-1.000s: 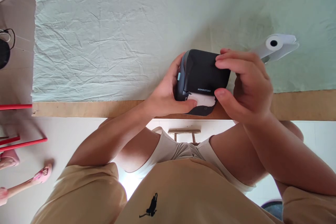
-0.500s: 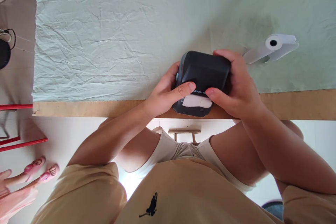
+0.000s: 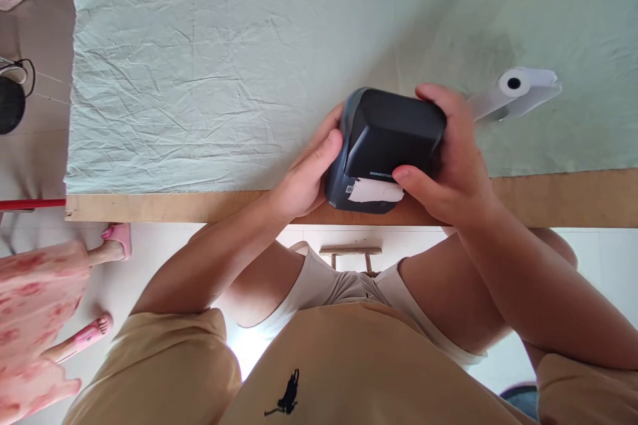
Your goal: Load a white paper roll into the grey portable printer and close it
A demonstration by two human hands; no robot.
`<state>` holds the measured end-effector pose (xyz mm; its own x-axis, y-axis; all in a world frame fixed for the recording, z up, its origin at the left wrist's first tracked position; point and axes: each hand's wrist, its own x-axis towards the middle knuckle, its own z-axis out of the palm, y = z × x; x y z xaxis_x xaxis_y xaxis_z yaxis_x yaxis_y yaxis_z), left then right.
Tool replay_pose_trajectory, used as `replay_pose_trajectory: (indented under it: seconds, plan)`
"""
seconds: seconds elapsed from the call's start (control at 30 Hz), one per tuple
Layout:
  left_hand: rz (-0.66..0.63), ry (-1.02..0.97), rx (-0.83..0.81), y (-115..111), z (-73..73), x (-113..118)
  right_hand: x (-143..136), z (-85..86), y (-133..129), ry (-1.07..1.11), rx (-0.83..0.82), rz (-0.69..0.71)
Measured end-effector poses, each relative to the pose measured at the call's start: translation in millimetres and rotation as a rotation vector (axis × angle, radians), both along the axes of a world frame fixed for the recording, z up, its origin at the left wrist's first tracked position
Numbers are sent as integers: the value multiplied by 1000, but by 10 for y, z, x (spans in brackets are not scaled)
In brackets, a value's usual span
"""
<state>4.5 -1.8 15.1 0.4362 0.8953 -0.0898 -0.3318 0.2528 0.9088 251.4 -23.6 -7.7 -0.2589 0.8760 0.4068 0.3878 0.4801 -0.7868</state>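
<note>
Black device, head view: the boxy black device (image 3: 393, 126), lettered NIIMBOT, sits between your two hands, slightly tilted, over the table's near edge; whether its base touches the table cannot be told.
Left hand: your left hand (image 3: 304, 179) wraps the device's left side, thumb along the flank, fingers mostly hidden behind.
Right hand: your right hand (image 3: 456, 163) clasps the opposite side, thumb on the front by the lettering, fingers curled over the far corner.
Casing: it looks stiff, smooth and perhaps slightly slippery, likely modest in weight; the two flanks appear the soundest hold.
Paper tongue: a torn white paper tongue (image 3: 376, 190) lies at the front, just beside your right thumb; it looks soft and easily ripped, a poor place to grip.
Paper roll: beyond your right hand, a white paper roll (image 3: 513, 83) lies with loose sheet around it, the nearest obstacle on that side.
Cloth: wrinkled green cloth (image 3: 214, 80) spreads past both hands and could snag or bunch.
Wooden edge: bare wood (image 3: 164, 207) runs beneath your wrists.
</note>
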Motion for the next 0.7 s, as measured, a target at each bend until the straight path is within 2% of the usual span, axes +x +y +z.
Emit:
replay_pose_trajectory:
  seconds: [0.17, 0.37, 0.47, 0.57, 0.7]
  plan:
    - [79, -45, -58, 2, -6, 65, -7, -12, -20, -28, -40, -15]
    - [-31, 17, -8, 59, -94, 13, 57, 98, -23, -151, -114, -31]
    - [-41, 37, -17, 82, -93, -7, 105, 164, -35, -204, -118, -40]
    - [-40, 25, -32, 87, -78, 2, 163, 212, -72, -236, -55, -91]
    - [-76, -29, -84, 88, -81, 14, 222, 257, -118, -285, 142, -169]
